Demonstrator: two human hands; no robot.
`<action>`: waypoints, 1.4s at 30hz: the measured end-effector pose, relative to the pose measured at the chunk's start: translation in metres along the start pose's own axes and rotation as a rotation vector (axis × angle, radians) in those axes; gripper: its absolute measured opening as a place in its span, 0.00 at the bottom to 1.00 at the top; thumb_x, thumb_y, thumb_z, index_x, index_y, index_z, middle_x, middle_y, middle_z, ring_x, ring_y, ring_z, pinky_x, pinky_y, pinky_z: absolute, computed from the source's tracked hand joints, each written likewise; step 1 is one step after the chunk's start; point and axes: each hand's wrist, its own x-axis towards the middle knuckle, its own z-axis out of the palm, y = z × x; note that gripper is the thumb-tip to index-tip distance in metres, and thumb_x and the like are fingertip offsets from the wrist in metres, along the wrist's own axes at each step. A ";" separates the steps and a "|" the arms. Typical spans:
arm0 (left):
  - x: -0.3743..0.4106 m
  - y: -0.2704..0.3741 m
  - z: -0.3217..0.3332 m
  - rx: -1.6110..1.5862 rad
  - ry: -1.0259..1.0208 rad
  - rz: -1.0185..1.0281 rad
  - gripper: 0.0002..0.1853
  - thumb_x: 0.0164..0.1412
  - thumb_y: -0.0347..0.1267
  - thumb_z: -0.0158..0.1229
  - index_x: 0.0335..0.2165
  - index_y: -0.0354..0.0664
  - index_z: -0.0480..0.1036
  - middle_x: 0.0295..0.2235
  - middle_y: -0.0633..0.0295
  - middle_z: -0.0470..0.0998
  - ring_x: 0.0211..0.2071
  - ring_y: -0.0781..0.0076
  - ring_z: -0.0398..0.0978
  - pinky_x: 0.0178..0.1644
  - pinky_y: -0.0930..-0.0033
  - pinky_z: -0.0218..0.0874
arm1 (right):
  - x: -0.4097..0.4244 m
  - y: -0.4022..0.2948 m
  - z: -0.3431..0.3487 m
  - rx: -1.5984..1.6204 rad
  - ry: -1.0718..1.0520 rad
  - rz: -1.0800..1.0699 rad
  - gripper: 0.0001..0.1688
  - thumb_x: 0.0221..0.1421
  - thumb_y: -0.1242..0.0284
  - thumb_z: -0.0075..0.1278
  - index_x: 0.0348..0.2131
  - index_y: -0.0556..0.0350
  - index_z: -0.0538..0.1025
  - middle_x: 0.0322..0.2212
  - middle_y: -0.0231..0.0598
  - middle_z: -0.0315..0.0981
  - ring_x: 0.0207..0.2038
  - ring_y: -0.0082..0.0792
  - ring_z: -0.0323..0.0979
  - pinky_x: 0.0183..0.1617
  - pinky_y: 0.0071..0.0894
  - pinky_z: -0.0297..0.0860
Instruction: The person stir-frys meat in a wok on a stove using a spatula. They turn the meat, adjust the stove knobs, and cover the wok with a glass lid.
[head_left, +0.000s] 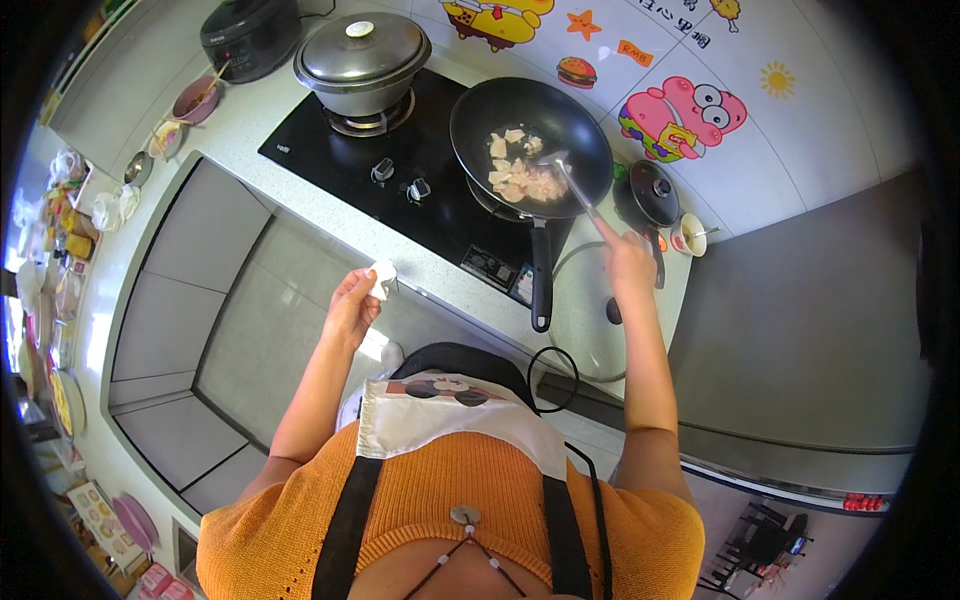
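My right hand (628, 259) grips the handle of a metal spatula (576, 184). Its blade reaches into a black wok (480, 112) on the right burner. Pale pieces of what looks like meat (517, 176) lie in the wok, some white and some still pinkish. My left hand (354, 304) pinches a crumpled white tissue or cloth (383, 280) in front of the counter's edge, away from the wok. The wok's black handle (541, 277) points toward me and nothing holds it.
A lidded pot (362, 67) stands on the left burner of the black gas hob (330, 161). Under my right forearm lies a glass lid (585, 315). A small lidded pan (651, 195) and a cup (688, 234) sit at right. Bowls (196, 101) and a rice cooker (251, 41) stand at left.
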 end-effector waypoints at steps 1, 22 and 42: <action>0.000 0.001 0.000 0.000 0.004 0.001 0.07 0.59 0.35 0.53 0.33 0.44 0.67 0.21 0.70 0.72 0.15 0.86 0.68 0.17 0.85 0.60 | 0.002 -0.003 -0.002 -0.004 -0.002 0.000 0.33 0.47 0.73 0.49 0.52 0.19 0.65 0.26 0.39 0.65 0.30 0.42 0.71 0.31 0.41 0.67; 0.002 -0.001 -0.002 -0.009 0.036 0.000 0.07 0.59 0.34 0.53 0.33 0.45 0.67 0.21 0.70 0.72 0.14 0.85 0.68 0.17 0.85 0.60 | 0.020 -0.007 -0.005 -0.084 0.082 -0.096 0.31 0.48 0.78 0.43 0.50 0.25 0.69 0.25 0.41 0.67 0.24 0.43 0.73 0.27 0.41 0.69; 0.005 0.002 -0.009 -0.021 0.032 -0.002 0.06 0.59 0.34 0.53 0.33 0.45 0.67 0.20 0.70 0.72 0.15 0.85 0.67 0.18 0.85 0.60 | 0.002 -0.032 -0.032 0.010 0.021 -0.126 0.30 0.47 0.73 0.51 0.49 0.22 0.68 0.25 0.39 0.67 0.27 0.42 0.72 0.29 0.40 0.68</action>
